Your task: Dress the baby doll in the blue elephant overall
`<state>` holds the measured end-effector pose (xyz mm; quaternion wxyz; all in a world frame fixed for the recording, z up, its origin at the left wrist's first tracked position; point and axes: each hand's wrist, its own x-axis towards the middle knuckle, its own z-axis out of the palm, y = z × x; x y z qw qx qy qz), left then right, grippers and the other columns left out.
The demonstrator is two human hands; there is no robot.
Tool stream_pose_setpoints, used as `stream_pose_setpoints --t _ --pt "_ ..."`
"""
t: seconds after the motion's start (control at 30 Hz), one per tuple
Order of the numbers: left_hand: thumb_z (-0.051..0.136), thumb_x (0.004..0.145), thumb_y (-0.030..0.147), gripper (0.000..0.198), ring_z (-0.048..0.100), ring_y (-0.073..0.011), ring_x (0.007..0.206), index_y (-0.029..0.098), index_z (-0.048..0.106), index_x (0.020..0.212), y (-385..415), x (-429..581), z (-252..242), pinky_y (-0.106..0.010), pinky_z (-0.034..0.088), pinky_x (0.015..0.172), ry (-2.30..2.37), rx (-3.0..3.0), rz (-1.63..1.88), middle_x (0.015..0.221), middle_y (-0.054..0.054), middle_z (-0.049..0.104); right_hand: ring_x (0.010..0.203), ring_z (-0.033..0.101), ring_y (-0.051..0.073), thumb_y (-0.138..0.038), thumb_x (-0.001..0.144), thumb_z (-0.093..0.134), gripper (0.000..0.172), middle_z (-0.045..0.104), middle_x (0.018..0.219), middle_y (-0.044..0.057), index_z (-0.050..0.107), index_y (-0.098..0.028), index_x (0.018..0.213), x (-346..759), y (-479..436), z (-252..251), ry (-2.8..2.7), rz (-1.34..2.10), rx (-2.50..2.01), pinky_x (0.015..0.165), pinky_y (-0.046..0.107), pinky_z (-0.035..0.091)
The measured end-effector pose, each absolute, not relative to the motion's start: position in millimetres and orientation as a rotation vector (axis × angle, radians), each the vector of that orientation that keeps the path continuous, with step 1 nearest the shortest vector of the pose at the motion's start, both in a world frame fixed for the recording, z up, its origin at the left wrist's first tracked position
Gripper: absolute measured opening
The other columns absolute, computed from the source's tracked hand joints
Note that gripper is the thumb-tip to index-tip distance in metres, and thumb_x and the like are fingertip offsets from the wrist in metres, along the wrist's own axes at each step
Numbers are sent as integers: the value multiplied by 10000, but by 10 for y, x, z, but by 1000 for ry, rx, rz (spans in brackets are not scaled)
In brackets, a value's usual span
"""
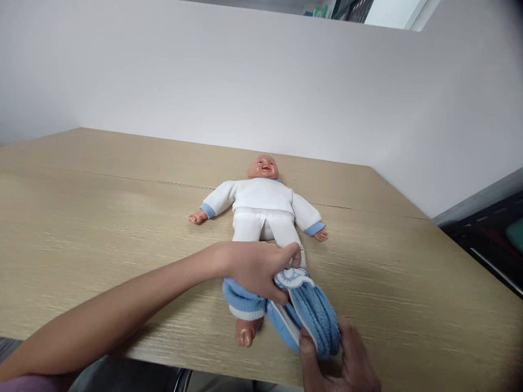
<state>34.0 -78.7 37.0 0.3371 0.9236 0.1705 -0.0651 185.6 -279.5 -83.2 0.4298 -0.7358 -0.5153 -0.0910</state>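
A baby doll (263, 196) in a white top with blue cuffs and white trousers lies on its back, head away from me. Blue fleecy trousers (316, 310) with white edging are bunched around its lower legs. One bare foot (247, 331) sticks out of the leg on the left; the other foot is hidden in the folds. My left hand (261, 267) reaches across the doll's legs, its thumb and fingers closed on the upper edge of the blue trousers near the knee. Lower down, my right hand (339, 362) pinches the bunched lower part of the same trouser leg.
The doll rests on a light wooden table (122, 228), close to its front edge. A pale wall (245, 81) stands behind the table. At the right, a dark object (486, 234) is beside the table edge.
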Motion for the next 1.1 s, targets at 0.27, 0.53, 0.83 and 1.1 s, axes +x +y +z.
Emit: stream_pose_setpoints --t 0.27,0.53,0.83,1.1 --pt "759 821 568 816 721 -369 932 174 422 1451 -822 342 283 -354 458 684 607 2465 -300 1079 -146 729 1142 641 378 -362 1017 602 171 623 1268 181 665 -223 1093 1877 -2741 -832 -1381 -53 -1713 1010 532 483" --pt "816 757 535 771 670 -308 895 208 408 1324 -734 345 344 -352 489 743 605 2290 -333 927 -30 630 1205 735 386 -543 1013 595 471 804 1170 153 705 -213 1331 1861 -2842 -900 -977 679 -1741 963 455 630" --pt "850 711 274 706 619 -213 923 262 345 1204 -622 294 317 -303 491 770 379 1957 -155 988 25 620 1169 782 380 -594 983 647 514 821 1234 139 759 -224 1323 1950 -2804 -954 -840 981 -1614 1019 467 658" --pt "841 735 275 723 649 -232 1028 247 389 1299 -642 277 323 -333 521 876 370 1912 -45 1131 -24 650 1030 792 328 -514 921 761 498 799 1185 120 564 -280 1313 2047 -2611 -902 -854 933 -1464 945 451 665"
